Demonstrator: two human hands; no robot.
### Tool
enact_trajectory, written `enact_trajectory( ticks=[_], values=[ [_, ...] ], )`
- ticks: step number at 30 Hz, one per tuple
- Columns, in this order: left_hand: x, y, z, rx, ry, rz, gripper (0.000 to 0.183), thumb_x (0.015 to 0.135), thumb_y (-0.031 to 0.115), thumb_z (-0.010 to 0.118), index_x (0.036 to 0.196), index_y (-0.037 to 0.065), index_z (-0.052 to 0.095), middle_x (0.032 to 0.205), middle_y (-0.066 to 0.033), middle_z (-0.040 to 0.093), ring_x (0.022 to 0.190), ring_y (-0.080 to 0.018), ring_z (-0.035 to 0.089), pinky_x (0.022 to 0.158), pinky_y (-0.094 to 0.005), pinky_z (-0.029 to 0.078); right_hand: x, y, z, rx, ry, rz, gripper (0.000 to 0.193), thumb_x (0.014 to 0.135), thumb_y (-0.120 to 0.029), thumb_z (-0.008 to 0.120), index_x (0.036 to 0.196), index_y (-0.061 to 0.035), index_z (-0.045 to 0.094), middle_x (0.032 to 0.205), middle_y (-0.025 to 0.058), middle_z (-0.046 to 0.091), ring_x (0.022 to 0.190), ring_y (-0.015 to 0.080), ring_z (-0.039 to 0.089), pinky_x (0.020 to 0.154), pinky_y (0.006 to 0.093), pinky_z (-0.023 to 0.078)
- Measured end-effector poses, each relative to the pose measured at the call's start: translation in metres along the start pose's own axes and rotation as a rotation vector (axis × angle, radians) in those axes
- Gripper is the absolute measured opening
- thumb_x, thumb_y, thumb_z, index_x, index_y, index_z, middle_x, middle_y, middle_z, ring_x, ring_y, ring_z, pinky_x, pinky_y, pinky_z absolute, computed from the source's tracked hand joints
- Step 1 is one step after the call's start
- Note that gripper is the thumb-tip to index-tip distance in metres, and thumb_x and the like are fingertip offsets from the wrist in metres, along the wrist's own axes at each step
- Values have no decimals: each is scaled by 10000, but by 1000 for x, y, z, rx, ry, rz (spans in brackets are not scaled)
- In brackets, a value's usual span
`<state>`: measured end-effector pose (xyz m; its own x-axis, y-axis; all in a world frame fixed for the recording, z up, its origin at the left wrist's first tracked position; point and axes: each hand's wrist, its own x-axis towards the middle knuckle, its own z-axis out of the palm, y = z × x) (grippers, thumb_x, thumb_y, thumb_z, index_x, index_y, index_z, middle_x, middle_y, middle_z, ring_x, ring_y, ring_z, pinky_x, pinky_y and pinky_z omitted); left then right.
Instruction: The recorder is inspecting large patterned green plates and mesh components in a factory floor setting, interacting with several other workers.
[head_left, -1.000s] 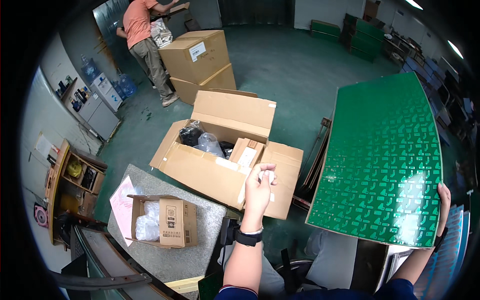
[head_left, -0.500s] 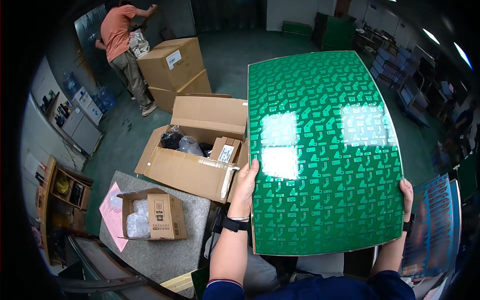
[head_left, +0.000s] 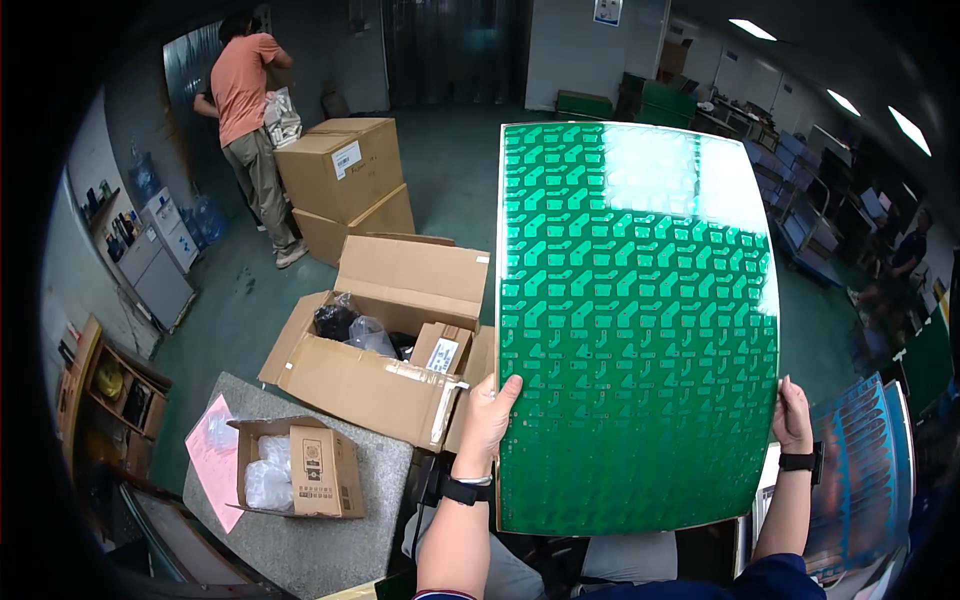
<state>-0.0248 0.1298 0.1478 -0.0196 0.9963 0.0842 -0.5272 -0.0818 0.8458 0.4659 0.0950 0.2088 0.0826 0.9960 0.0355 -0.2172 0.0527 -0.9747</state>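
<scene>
A large green circuit board panel (head_left: pixel 640 360), printed with rows of small light-green shapes, is held up in front of me. My left hand (head_left: pixel 488 418) grips its left edge, thumb on the front face and the other fingers hidden behind. At the right edge, my right hand (head_left: pixel 793 412) is closed on the panel, its fingers bent at the rim. White light reflections cover the panel's upper right part. The lower edge hangs above my lap.
On the left, a small open carton (head_left: pixel 330 470) with clear plastic bags stands on a grey table (head_left: pixel 385 490) beside a pink sheet (head_left: pixel 212 460). Behind it is a larger open carton (head_left: pixel 350 395). A person (head_left: pixel 245 100) stands by stacked boxes (head_left: pixel 345 170). Blue-patterned panels (head_left: pixel 850 470) lean at right.
The panel has tilted, so its reflections moved to the upper right, and both hands appear lower. The view has lifted slightly. The person by the boxes has brought the raised arm down.
</scene>
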Motion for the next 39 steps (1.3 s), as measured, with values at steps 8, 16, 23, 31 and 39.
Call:
enact_trajectory(
  ticks=[8, 16, 23, 31, 39],
  values=[
    [-6, -6, -4, 5, -2, -17, 270, 897, 260, 623, 1007, 14, 636, 906, -15, 647, 767, -75, 571, 680, -237, 472, 25, -52, 77, -49, 43, -292, 272, 976, -243, 465, 956, -12, 608, 876, 31, 646, 749, 67, 588, 677, 215, 488],
    [-4, -8, -6, 70, -4, 5, 276, 902, 247, 615, 1045, 11, 631, 950, -26, 653, 812, -87, 580, 725, -244, 472, 6, -56, 91, -119, 119, -403, 271, 987, -246, 439, 968, -19, 586, 884, 21, 628, 752, 72, 572, 675, 221, 475],
    [-4, -6, -9, 144, -13, -4, 340, 902, 281, 609, 1076, -11, 611, 996, -41, 644, 867, -114, 575, 782, -263, 459, 1, -49, 94, -172, 206, -435, 280, 985, -265, 445, 910, -35, 586, 806, -26, 587, 693, 36, 507, 622, 195, 429],
    [0, -8, -5, 97, -44, 10, 372, 893, 302, 618, 1117, 7, 585, 1034, -46, 637, 895, -123, 579, 799, -270, 462, -5, -57, 101, -153, 226, -472, 245, 976, -244, 473, 959, -20, 572, 849, -9, 597, 727, 49, 525, 651, 198, 439],
    [-1, 19, -13, -90, -85, 90, 166, 894, 196, 623, 952, 57, 555, 848, 18, 567, 745, -58, 498, 685, -214, 420, 1, -53, 100, -145, 117, -496, 252, 955, -225, 517, 1088, -11, 525, 987, 28, 615, 863, 77, 561, 771, 212, 453]
  ],
)
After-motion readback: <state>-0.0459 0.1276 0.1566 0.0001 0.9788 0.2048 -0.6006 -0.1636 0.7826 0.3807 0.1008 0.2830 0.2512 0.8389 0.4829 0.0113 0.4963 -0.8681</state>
